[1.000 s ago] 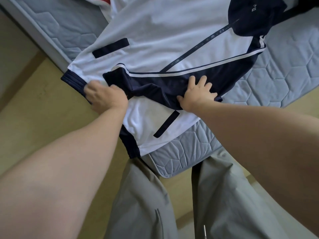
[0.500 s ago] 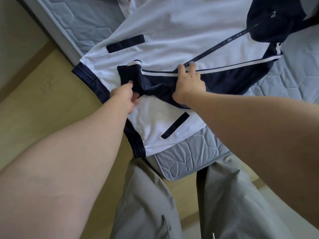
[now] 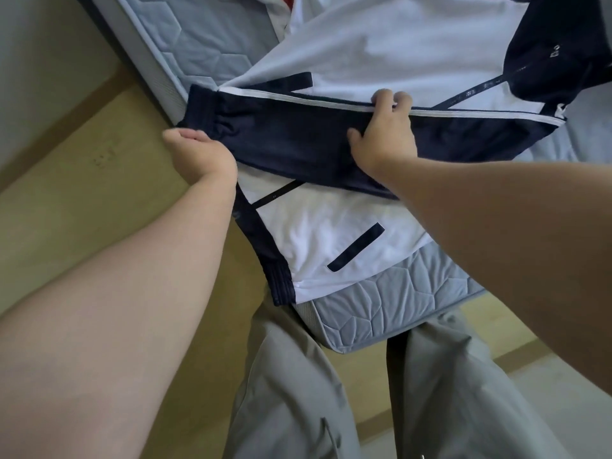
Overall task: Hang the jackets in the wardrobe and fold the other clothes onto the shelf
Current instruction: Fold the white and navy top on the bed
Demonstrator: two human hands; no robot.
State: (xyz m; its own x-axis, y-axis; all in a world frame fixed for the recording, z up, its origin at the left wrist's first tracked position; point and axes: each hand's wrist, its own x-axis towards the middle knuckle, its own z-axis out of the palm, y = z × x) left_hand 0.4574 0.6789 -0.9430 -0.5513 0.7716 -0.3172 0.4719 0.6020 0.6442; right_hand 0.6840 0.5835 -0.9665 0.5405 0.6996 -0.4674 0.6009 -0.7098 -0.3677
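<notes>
A white and navy zip jacket (image 3: 390, 51) lies spread on the corner of a grey quilted mattress (image 3: 390, 313). Its navy sleeve (image 3: 291, 137) stretches straight across the jacket's front, cuff toward the left edge of the bed. My left hand (image 3: 198, 154) grips the lower edge of the sleeve near the cuff. My right hand (image 3: 385, 134) lies on the middle of the sleeve, thumb spread and fingers curled over its white-piped upper edge.
A red and white garment (image 3: 281, 5) peeks out at the top beside the jacket. The mattress corner points at my grey trouser legs (image 3: 291, 385). Yellowish wooden floor (image 3: 82, 193) runs along the left of the bed, with a wall at far left.
The sleeve was bunched on the jacket front; now it is pulled out straight to the left. My left hand moved left with the cuff end, and my right hand shifted up onto the sleeve's middle.
</notes>
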